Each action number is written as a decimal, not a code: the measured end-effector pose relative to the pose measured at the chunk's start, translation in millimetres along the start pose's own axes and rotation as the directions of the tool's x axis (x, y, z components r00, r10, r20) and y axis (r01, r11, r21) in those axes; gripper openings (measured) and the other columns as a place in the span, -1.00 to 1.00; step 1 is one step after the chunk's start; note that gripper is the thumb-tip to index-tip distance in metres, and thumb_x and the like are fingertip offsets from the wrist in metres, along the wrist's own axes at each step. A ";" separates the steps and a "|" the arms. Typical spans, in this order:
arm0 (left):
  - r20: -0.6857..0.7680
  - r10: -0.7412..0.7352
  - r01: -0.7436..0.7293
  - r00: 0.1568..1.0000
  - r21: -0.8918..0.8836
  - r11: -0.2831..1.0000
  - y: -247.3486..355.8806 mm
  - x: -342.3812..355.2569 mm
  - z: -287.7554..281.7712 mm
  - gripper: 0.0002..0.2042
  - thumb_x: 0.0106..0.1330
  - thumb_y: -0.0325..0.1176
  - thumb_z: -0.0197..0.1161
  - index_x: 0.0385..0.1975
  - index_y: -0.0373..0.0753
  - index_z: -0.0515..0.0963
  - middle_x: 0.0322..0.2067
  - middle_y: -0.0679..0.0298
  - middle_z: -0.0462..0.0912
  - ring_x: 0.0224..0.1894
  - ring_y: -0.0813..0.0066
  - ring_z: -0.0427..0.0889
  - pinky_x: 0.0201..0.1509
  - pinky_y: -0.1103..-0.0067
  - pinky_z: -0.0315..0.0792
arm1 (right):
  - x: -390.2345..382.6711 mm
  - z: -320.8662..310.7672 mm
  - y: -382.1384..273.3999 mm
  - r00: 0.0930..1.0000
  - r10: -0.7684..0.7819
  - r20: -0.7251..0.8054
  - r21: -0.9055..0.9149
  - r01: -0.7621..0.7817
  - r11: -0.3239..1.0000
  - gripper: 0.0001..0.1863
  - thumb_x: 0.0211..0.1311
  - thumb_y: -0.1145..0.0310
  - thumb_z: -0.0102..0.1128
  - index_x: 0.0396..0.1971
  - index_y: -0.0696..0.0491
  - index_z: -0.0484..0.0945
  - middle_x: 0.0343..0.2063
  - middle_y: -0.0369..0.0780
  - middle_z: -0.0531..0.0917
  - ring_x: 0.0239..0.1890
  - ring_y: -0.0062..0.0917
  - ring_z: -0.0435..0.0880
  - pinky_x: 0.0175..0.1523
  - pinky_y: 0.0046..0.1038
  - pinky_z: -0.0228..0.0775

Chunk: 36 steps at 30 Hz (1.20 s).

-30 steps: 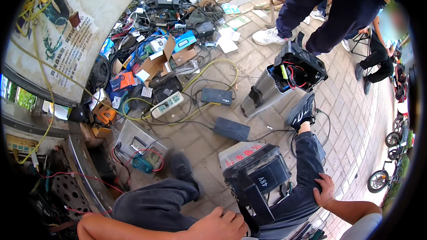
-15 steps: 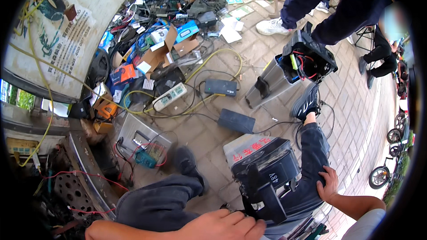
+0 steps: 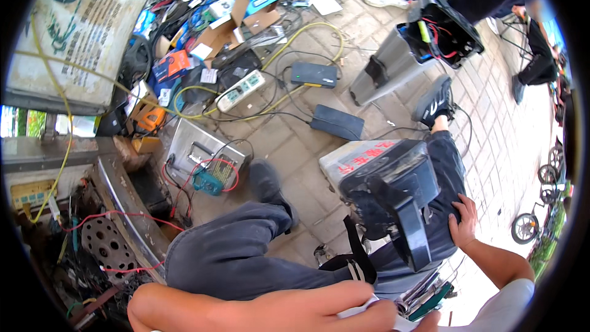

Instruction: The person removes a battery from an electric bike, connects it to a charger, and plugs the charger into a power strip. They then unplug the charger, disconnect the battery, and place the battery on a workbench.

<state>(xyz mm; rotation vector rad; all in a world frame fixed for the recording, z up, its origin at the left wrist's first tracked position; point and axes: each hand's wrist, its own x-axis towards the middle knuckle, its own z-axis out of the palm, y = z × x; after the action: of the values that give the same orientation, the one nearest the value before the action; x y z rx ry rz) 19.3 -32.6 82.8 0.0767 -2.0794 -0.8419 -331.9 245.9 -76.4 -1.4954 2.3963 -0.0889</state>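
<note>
The right hand (image 3: 464, 221) lies flat against the right side of a black battery case (image 3: 393, 190) that rests on the person's right thigh, fingers spread a little and pressed to its dark shell rather than curled round anything. The case's long axis runs from the knee back toward the body, and a black carrying handle (image 3: 410, 233) stands along that axis on the near end, just left of the right hand's fingertips. The left hand (image 3: 332, 310) is low at the bottom edge, near the lap, with the fingers bent over a white slip of paper (image 3: 362, 307) that shows beneath them; whether it is pinched or only covered I cannot tell. The right hand is the nearer one to the case, touching it; the left is apart from it, below and to the left of the handle. A black strap (image 3: 356, 255) hangs between the knees. On the paved ground ahead lie two black charger bricks (image 3: 337, 122), a white power strip (image 3: 241, 90) with yellow cable, and an opened grey battery pack (image 3: 424, 43) with red wires showing, beside another person's legs. A metal box (image 3: 196, 147) with red leads sits left of the person's left shoe (image 3: 267, 181).
</note>
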 end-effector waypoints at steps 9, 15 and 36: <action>0.254 -0.103 0.069 0.962 0.140 0.988 -1.0 3.5 -26.5 -0.72 -0.06 -0.33 0.34 -0.27 -0.13 0.64 -0.32 0.33 0.62 -0.50 0.48 0.45 -0.45 0.56 0.29 | 4.3 -1.8 -5.3 0.997 -0.001 -0.082 -0.035 -0.002 0.999 -0.66 -0.12 0.37 0.25 -0.24 0.09 0.57 0.03 -0.10 0.49 0.09 -0.15 0.41 0.17 -0.15 0.24; 0.585 -0.541 0.253 0.604 0.503 0.826 -7.1 -2.7 -22.6 -0.58 0.02 -0.23 0.33 -0.11 -0.23 0.48 -0.22 0.26 0.51 -0.13 0.32 0.49 -0.06 0.43 0.36 | 1.4 3.8 -3.8 0.994 0.015 -0.110 -0.011 -0.016 1.000 -0.67 -0.12 0.36 0.24 -0.26 0.09 0.59 0.03 -0.13 0.50 0.08 -0.17 0.42 0.16 -0.16 0.24; 0.784 -0.562 0.321 0.263 0.478 0.818 -76.9 -4.8 -87.4 -0.61 0.19 0.06 0.24 -0.33 -0.18 0.64 -0.44 0.20 0.66 -0.36 0.19 0.66 -0.31 0.38 0.53 | -1.7 -11.2 -17.2 0.976 0.017 -0.216 -0.054 -0.029 0.998 -0.71 -0.19 0.40 0.25 -0.35 0.11 0.59 -0.05 -0.10 0.55 0.04 -0.14 0.46 0.12 -0.16 0.28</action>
<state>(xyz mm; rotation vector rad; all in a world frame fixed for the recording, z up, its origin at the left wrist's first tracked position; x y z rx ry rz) 68.8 -137.1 68.5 0.4543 -3.3426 -1.1295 -319.7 238.4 -61.6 -1.5536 2.6055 -0.1886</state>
